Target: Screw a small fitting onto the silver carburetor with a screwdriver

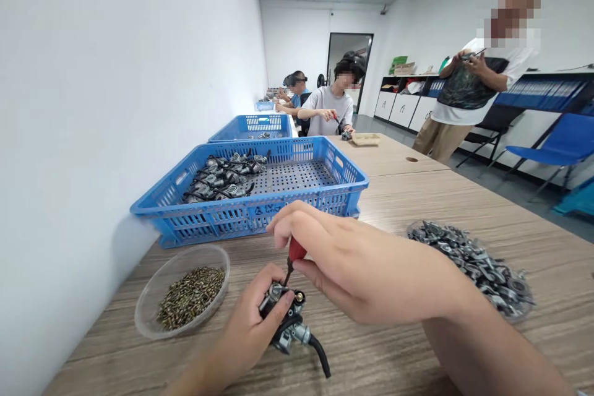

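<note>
My left hand (255, 322) is closed around a metal carburetor-like part (290, 331) with a short black hose, low over the table. In my right hand (334, 253) is a screwdriver with a red handle (296, 250), held from above by the fingers. Its shaft points down, and the tip meets the top of the part near my left thumb; the exact contact point is too small to tell. A brass-coloured round piece shows on the part beside the thumb.
A clear bowl of small screws (224, 266) stands at left. Behind is a blue crate (241, 216) with several similar parts, and another blue crate (223, 134). Metal pieces (473, 266) lie piled at right. Several people are beyond the crates and at right.
</note>
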The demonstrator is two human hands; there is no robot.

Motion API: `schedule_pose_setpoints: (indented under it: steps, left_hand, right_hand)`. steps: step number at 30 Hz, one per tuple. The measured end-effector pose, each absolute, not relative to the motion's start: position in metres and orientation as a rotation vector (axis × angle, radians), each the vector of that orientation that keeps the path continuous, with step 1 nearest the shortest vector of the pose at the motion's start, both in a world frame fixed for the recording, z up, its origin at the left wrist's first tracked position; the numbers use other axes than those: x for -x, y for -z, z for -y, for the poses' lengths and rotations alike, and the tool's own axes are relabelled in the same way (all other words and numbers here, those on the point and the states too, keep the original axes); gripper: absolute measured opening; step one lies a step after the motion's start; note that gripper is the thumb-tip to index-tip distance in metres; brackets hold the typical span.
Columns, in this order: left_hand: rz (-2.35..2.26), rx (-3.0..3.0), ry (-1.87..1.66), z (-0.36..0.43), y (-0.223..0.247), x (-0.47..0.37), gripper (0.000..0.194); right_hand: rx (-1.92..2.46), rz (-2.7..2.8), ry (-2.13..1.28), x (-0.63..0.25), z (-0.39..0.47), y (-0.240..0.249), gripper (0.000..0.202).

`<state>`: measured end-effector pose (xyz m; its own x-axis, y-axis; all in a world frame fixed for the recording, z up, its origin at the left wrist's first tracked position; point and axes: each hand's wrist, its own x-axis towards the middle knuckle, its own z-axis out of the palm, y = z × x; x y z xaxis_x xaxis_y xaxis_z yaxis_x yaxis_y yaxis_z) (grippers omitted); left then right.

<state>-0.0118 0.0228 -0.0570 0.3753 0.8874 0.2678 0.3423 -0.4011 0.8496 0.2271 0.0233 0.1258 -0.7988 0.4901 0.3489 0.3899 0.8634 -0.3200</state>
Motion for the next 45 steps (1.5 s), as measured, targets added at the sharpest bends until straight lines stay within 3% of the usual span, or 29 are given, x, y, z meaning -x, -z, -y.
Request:
schedule_pose_setpoints:
  steps: [4, 20, 24, 28, 40, 45]
  left_hand:
    - [-1.066, -1.934, -0.954, -0.022, 0.060, 0.013, 0.033]
    - [-1.100, -1.910, -0.907, -0.020, 0.062, 0.011, 0.020]
    - [-1.078, -1.909, -0.887, -0.019, 0.056, 0.011, 0.023]
    - [-1.061, -1.908, -0.861, -0.019, 0.052, 0.011, 0.023]
    - [-1.051, -1.913, -0.889, -0.017, 0.054, 0.013, 0.017]
    - [-1.046, -1.930, -0.884, -0.018, 0.050, 0.013, 0.017]
  right_hand:
    - [0.581, 2.623, -0.563, -0.228, -0.030, -0.127, 0.045]
    - [0.848, 2.570, -0.226, -0.216, -0.020, -0.123, 0.024]
    - [0.770, 2.624, -0.430, -0.230, -0.018, -0.128, 0.017]
    - [0.686, 2.646, -0.636, -0.241, -0.024, -0.131, 0.025]
    - [0.739, 2.576, -0.083, -0.212, -0.018, -0.121, 0.034]
    - [0.840, 2.501, 0.143, -0.203, -0.014, -0.117, 0.018]
